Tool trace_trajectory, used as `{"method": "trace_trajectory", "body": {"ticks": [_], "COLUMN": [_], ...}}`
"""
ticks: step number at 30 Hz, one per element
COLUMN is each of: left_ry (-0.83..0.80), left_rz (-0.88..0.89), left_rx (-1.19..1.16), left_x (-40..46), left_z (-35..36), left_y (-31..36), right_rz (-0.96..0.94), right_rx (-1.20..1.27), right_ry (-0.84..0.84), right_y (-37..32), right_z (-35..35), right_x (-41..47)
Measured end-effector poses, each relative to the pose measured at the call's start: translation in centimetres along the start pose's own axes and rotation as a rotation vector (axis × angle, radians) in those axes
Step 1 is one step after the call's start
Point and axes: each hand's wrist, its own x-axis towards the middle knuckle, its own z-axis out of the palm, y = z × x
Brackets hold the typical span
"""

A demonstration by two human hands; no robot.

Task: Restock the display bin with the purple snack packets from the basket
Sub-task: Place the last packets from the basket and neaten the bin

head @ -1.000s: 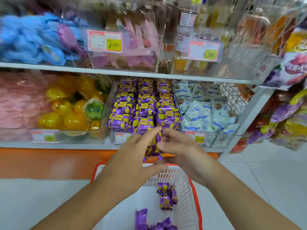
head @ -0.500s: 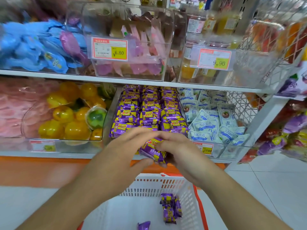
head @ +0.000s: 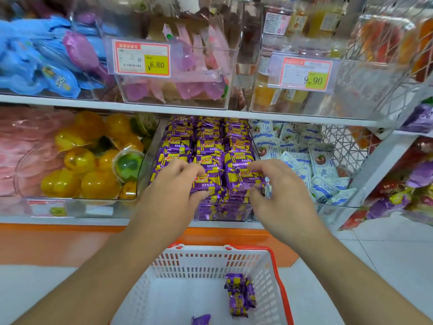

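Note:
The clear display bin (head: 150, 160) on the lower shelf is packed with rows of purple and yellow snack packets (head: 208, 146). My left hand (head: 173, 191) grips a purple packet (head: 206, 181) at the bin's front row, thumb underneath. My right hand (head: 278, 191) pinches another purple packet (head: 243, 177) beside it, fingers curled over its right end. Below, the white basket (head: 210, 261) with a red rim holds a few purple packets (head: 239, 294) near its right wall and one at the bottom edge (head: 200, 320).
A bin of yellow and green jelly cups (head: 89, 160) stands left of the purple bin; a wire bin of white and blue packets (head: 304, 156) stands right. The upper shelf (head: 164, 106) overhangs with price-tagged bins. Hanging snack bags (head: 412, 184) crowd the right side.
Both hands rose from above the basket to the bin's front row and moved apart, each now on its own packet. The view tilted up toward the shelf.

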Motion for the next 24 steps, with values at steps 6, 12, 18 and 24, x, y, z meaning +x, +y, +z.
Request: {"method": "trace_trajectory", "body": {"ticks": [6, 12, 18, 24], "left_ry": [0.057, 0.088, 0.092, 0.066], "left_rz": [0.084, 0.081, 0.116, 0.118], "left_rx": [0.128, 0.164, 0.194, 0.199], "left_x": [0.7, 0.8, 0.5, 0.1], "left_z": [2.2, 3.2, 3.1, 2.6], "left_y": [-0.2, -0.2, 0.3, 0.2], "right_rz": [-0.106, -0.115, -0.141, -0.143], "right_rx": [-0.136, -0.174, -0.200, -0.160], "right_ry": [-0.031, -0.067, -0.059, -0.035], "right_y": [0.7, 0.7, 0.5, 0.5], "right_z": [1.3, 1.3, 1.3, 1.1], "right_x": [-0.4, -0.7, -1.0, -1.4]}}
